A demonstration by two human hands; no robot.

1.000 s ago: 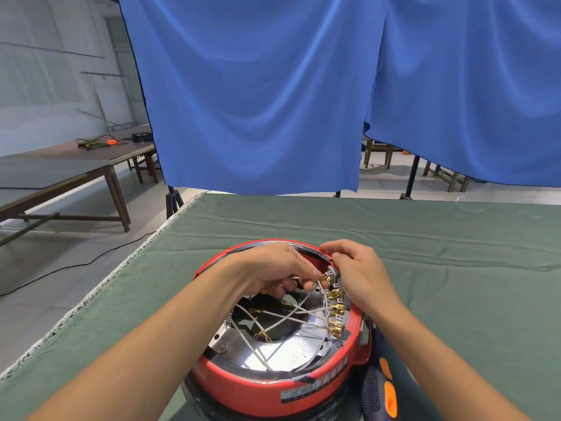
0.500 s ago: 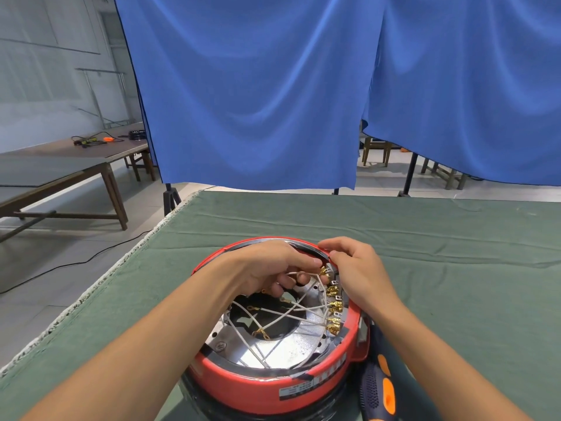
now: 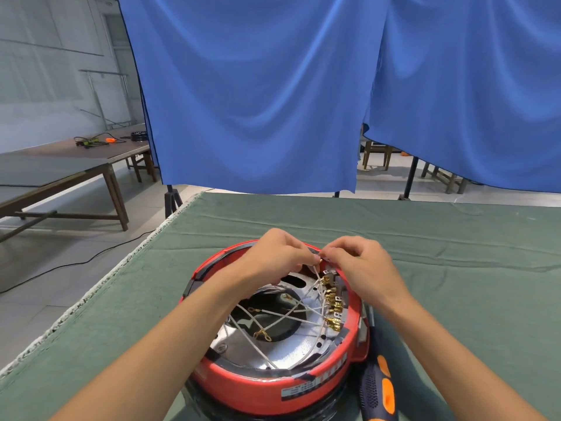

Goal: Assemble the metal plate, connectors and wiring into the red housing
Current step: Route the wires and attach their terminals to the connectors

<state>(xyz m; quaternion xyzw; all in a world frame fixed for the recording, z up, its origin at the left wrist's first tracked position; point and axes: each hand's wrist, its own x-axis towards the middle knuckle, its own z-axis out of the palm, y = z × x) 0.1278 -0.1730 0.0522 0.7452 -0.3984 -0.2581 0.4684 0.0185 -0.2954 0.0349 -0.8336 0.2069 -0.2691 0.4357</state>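
Main risk as I see it: the wire (image 3: 315,272) pinched betw. both hands is thin and runs down into a tangle of other white leads crossing the plate (image 3: 282,354). Pull too hard or off-axis and it could drag a neighbouring lead, or bend one of the brass connectors (image 3: 332,302) lined up along the housing's right inner rim. The wire end could also slip out of the pinch, since it's held by fingertips only.

Left hand (image 3: 274,255) is over the housing's far rim, knuckles up, fingers curled shut on the wire. Right hand (image 3: 359,262) is just right of it, fingertips meeting the left's, also closed on the wire tip, I think; the exact contact is hidden.

Housing (image 3: 273,387) sits on the green cloth (image 3: 455,268), plate seated inside it. Screwdriver (image 3: 378,387) lies touching the housing's right side, unused.
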